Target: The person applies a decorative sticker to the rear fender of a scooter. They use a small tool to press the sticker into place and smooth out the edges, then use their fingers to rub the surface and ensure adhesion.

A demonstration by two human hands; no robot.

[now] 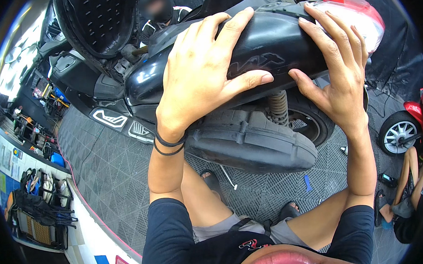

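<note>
A glossy black side panel (278, 42) with a faint raised emblem runs along the rear of a scooter before me. My left hand (198, 61) lies over its middle part, fingers reaching across the top edge and thumb stretched along the side. Toward the tail, my right hand (337, 58) rests with fingers spread on the panel and its thumb at the lower edge. Both hands look open and flat against the surface. Below the panel are a ribbed black engine-side cover (250, 139), a coil spring (278, 107) and the rear wheel (311, 122). The red and white tail section (358, 19) is beyond my right hand.
The scooter's raised seat (100, 23) stands at the far left, and a person (160, 15) is behind the scooter. A blue strip (308, 183) and a metal rod tool (229, 178) lie on the grey tiled floor. Another person's legs (407, 179) and a red vehicle's wheel (398, 132) are at the right.
</note>
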